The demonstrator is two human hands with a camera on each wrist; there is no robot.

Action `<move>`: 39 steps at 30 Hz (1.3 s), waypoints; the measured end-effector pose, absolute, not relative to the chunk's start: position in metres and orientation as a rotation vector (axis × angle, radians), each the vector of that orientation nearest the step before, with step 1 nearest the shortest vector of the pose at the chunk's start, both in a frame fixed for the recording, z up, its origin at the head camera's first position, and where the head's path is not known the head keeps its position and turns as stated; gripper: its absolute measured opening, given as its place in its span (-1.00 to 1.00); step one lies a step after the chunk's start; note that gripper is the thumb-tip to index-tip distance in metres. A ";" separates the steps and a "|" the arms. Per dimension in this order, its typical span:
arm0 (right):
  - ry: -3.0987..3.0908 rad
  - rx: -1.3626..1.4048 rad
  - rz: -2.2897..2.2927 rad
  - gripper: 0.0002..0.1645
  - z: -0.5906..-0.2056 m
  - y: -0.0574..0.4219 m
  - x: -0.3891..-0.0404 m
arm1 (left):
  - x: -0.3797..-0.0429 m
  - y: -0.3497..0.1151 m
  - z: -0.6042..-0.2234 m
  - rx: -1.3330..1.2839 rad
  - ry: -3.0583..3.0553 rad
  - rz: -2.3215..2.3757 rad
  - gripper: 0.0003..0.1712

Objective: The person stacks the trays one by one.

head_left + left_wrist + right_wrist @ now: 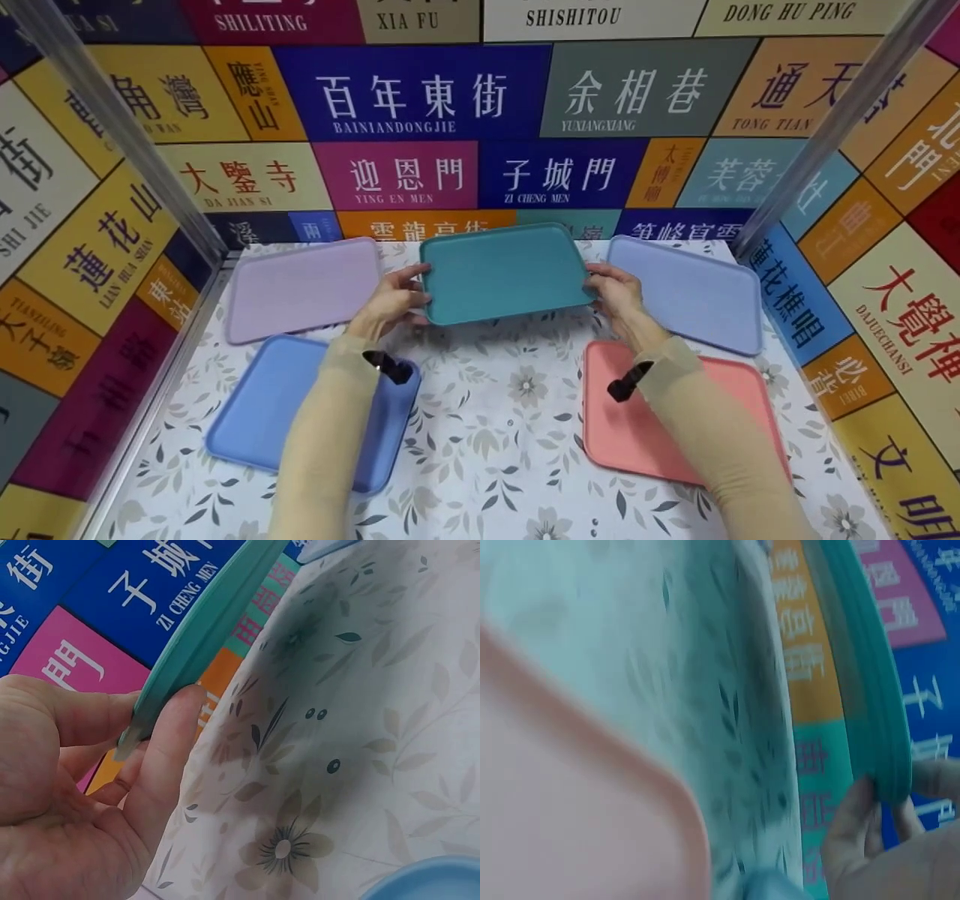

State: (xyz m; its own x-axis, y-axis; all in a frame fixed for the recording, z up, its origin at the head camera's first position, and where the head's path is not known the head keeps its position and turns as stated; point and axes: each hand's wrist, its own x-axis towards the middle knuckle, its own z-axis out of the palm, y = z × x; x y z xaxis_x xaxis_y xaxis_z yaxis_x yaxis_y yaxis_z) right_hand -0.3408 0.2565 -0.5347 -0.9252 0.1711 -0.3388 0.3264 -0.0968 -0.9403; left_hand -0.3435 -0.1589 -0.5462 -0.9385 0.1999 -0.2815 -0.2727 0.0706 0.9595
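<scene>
A teal rectangular tray (506, 274) is held up at the back middle of the table, tilted so its inner face shows in the head view. My left hand (390, 300) pinches its left edge between thumb and fingers. At the opposite short edge, my right hand (616, 294) grips it the same way. Seen edge-on in the left wrist view, the tray (176, 664) hangs above the cloth and casts a shadow on it. The right wrist view shows its rim (877, 705) between the fingertips.
Four other trays would crowd around: a lilac tray (304, 289) back left, a periwinkle tray (694, 300) back right, a blue tray (259, 405) under the left forearm, a coral tray (637, 427) under the right. Flowered cloth (487, 420) covers the table; printed panels (412, 94) wall three sides.
</scene>
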 end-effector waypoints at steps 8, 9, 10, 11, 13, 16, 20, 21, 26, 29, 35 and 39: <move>1.982 0.712 -2.422 -0.27 -0.538 0.220 -0.314 | -0.339 -0.150 -0.546 -0.111 2.006 1.995 -0.10; 1.979 0.715 -2.443 -0.23 -0.538 0.216 -0.311 | -0.339 -0.149 -0.546 -0.113 2.002 2.007 -0.10; 1.981 0.721 -2.462 -0.19 -0.539 0.211 -0.308 | -0.338 -0.148 -0.546 -0.115 2.000 2.018 -0.09; 1.977 0.730 -2.489 -0.14 -0.540 0.206 -0.305 | -0.338 -0.146 -0.547 -0.117 1.996 2.029 -0.09; 1.972 0.743 -2.543 -0.06 -0.542 0.195 -0.301 | -0.337 -0.143 -0.547 -0.126 1.989 2.046 -0.07; 1.966 0.766 -2.629 0.02 -0.546 0.181 -0.298 | -0.336 -0.138 -0.549 -0.153 1.985 2.054 -0.06; 1.945 0.790 -2.714 0.10 -0.551 0.165 -0.297 | -0.333 -0.128 -0.552 -0.195 1.969 2.063 -0.04; 1.944 0.800 -2.720 0.12 -0.552 0.162 -0.297 | -0.332 -0.125 -0.553 -0.202 1.964 2.070 -0.04; 1.949 0.819 -2.706 0.18 -0.557 0.146 -0.295 | -0.330 -0.115 -0.556 -0.219 1.949 2.098 -0.03; 1.979 0.813 -2.676 0.21 -0.559 0.137 -0.292 | -0.329 -0.112 -0.556 -0.219 1.961 2.094 -0.03; 2.023 0.806 -2.645 0.22 -0.563 0.129 -0.287 | -0.327 -0.106 -0.554 -0.232 1.983 2.076 -0.03; 1.984 0.796 -2.689 0.21 -0.561 0.130 -0.288 | -0.325 -0.103 -0.554 -0.246 1.971 2.087 -0.03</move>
State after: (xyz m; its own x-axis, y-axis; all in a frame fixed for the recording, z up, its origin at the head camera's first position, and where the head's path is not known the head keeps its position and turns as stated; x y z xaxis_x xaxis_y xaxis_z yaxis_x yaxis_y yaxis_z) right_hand -0.2877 0.1304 -0.5612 -0.8523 0.4880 -0.1881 0.0357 -0.3045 -0.9518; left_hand -0.3254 -0.1026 -0.5536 -0.9519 0.0719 -0.2980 -0.3016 -0.0460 0.9523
